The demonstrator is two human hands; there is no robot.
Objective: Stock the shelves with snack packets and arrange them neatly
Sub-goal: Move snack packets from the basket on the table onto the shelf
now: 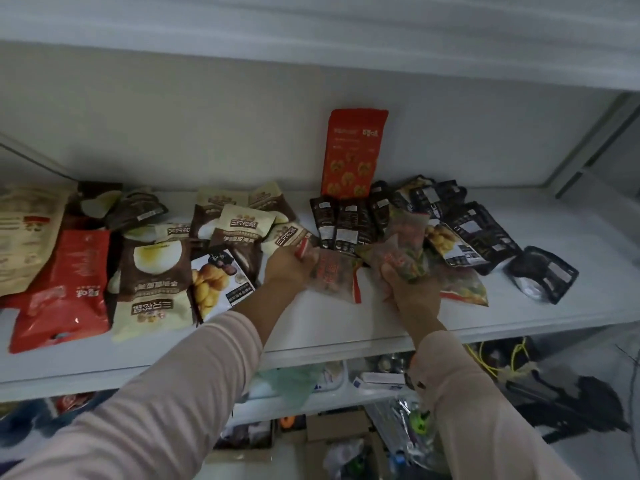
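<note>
White shelf board point(346, 327), mid-height, scattered with snack packets. Both hands reach in over the near edge, sleeves pale pink.

Left hand point(289, 268): grip closed on a small translucent packet with red print point(332, 275), pinched at its top left corner; the packet's lower end rests on the shelf. Probably held by the corner so it can be swung or slid into line.

Right hand point(412, 289): grip closed around a translucent packet of mixed green and red pieces point(405, 244), held up off the board, tilted toward the far side. A similar packet point(465, 289) lies flat just right of that hand.

Surroundings:
- Far centre, a tall orange-red pouch point(353, 154) stands upright against the back wall, the only thing standing.
- In front of it, a row of dark brown packets point(343, 226) lying flat, roughly side by side.
- Right, black packets point(481, 233) in a loose overlapping fan; one black packet point(543, 278) lies apart, far right.
- Left of centre, cream-and-brown pouches point(239, 223) piled over each other.
- Far left, a flat red bag point(69, 285) and a beige pouch point(27, 230).

Judgement: sorting by kind is partly done; the two held packets seem bound for the open patch near centre. Slippery film, so piles may slide.
</note>
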